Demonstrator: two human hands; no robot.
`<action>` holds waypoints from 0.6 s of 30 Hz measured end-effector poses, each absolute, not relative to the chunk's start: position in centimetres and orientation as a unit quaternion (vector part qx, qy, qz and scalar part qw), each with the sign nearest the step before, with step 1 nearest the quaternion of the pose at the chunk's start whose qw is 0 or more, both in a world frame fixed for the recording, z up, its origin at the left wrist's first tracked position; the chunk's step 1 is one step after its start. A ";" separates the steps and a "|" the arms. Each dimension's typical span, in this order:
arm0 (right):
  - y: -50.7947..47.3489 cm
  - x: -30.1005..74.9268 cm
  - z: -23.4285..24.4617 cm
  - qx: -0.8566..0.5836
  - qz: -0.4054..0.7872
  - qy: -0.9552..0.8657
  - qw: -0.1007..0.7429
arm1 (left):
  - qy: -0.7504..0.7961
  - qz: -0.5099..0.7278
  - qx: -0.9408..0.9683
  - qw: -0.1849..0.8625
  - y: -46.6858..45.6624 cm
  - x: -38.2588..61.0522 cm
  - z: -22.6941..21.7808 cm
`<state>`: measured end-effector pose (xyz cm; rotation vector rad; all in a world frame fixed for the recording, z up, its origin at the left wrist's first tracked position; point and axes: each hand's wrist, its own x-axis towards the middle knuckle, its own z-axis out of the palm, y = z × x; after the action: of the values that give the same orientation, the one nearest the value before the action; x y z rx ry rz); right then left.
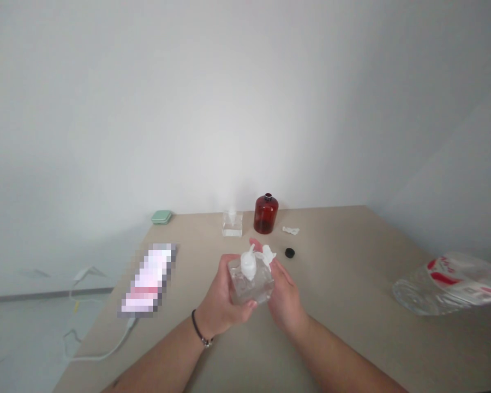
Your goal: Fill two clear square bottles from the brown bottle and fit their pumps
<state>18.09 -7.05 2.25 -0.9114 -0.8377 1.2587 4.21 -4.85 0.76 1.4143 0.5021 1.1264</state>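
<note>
left hand (pixel 219 289) and right hand (pixel 284 297) clamp one clear square bottle (pixel 253 286) together; (white pump (pixel 248 263) uppermost)

Pixelated object (pixel 147 279), its kind too blurred to tell

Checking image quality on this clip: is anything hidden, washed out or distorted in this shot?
Head view: a pixelated patch hides something beside the table; the white wall is bright and soft, without hard shadows; wide-angle bending skews the table edges; the clear square bottle between the left hand and right hand looks fairly sharp.
</note>
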 end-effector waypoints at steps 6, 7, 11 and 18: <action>-6.7 18.0 2.8 -0.388 0.597 -0.317 0.626 | 0.192 0.485 0.632 0.573 -4.9 4.1 0.9; -6.7 18.0 2.9 -0.384 0.605 -0.314 0.623 | 0.183 0.486 0.635 0.572 -4.8 4.0 0.9; -6.7 17.9 3.2 -0.371 0.635 -0.296 0.609 | 0.155 0.494 0.629 0.580 -4.7 3.9 0.4; -6.3 17.7 2.1 -0.405 0.607 -0.250 0.637 | 0.171 0.495 0.564 0.638 -3.6 3.6 -0.1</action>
<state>17.73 -6.34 2.13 -0.9247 -0.5714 1.3853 3.61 -3.60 -0.05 1.2881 0.3911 1.1308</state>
